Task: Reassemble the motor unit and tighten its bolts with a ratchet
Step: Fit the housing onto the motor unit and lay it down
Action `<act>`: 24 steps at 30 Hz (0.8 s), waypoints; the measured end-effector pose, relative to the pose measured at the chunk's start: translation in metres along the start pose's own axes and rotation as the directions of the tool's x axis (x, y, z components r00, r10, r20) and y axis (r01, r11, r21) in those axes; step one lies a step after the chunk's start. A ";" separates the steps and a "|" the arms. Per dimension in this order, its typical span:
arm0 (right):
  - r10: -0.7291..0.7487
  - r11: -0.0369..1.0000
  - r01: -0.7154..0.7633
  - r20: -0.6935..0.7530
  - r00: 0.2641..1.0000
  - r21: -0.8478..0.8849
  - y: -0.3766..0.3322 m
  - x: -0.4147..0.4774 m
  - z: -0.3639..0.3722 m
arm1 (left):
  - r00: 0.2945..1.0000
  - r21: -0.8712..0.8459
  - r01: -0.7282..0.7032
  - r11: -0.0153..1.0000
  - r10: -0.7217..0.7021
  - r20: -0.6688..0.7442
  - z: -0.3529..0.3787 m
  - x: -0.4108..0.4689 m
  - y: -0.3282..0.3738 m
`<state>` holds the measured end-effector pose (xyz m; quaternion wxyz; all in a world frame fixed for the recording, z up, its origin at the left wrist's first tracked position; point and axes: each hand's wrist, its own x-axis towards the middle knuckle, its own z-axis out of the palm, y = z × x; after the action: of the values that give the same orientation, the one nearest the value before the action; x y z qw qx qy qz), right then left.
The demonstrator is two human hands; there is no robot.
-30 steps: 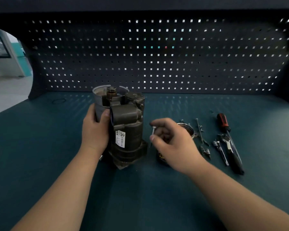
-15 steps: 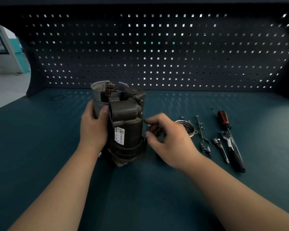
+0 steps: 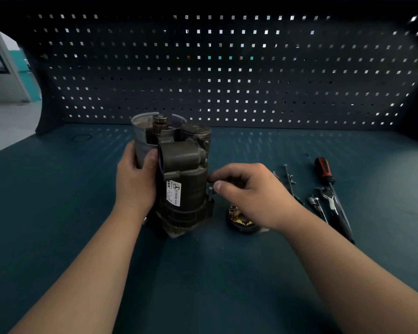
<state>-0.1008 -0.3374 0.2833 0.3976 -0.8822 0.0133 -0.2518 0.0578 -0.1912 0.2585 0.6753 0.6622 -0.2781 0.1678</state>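
We are facing a dark pegboard (image 3: 227,80) that is standing across the far edge of the teal desk (image 3: 58,213). The motor unit (image 3: 181,179) is standing upright on the desk, left of centre, with its white label facing us and a grey metal can rising behind its dark housing. We are wrapping our left hand (image 3: 135,182) around the left side of the unit, with the thumb pressing on the front by the dark housing. Our right hand (image 3: 249,191) is reaching in from the right with its fingers curled, and its thumb and forefinger are pinching a small bolt (image 3: 210,192) against the right flank of the unit, low down by its base flange. A round dark cap (image 3: 239,221) with brass-coloured bits inside is lying on the desk just under that hand, partly hidden by it. Further right, a red-handled screwdriver (image 3: 323,172) and a ratchet (image 3: 329,201) are lying side by side and touching. Between them and our right hand, a few long thin bolts (image 3: 288,179) and some small sockets (image 3: 316,206) are lying loose
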 end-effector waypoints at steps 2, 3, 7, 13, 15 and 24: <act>0.010 0.997 -0.006 0.047 0.999 -0.076 -0.003 0.002 -0.002 | 1.000 0.010 0.003 1.000 -0.003 -0.002 0.000 0.000 0.000; 0.012 0.994 -0.005 0.068 0.998 -0.110 -0.004 0.002 -0.003 | 1.000 0.017 0.006 1.000 -0.006 -0.001 0.000 -0.001 0.001; 0.041 0.986 -0.019 0.134 0.990 -0.167 -0.009 0.005 -0.005 | 1.000 0.026 0.008 1.000 -0.008 -0.001 -0.001 -0.002 0.004; 0.077 0.967 -0.040 0.136 0.988 -0.252 -0.009 0.004 -0.004 | 1.000 0.014 0.003 1.000 -0.003 0.002 0.000 -0.002 0.005; 0.091 0.958 -0.065 0.081 0.993 -0.280 -0.008 0.004 -0.001 | 1.000 0.018 0.004 1.000 -0.004 -0.003 0.000 -0.002 0.005; 0.044 0.970 -0.030 0.054 0.998 -0.242 -0.007 -0.003 -0.002 | 1.000 0.008 0.002 1.000 -0.002 0.003 0.000 -0.002 0.005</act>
<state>-0.1053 -0.3340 0.2882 0.2924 -0.9307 0.0485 -0.2145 0.0533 -0.1907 0.2609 0.6724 0.6653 -0.2778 0.1674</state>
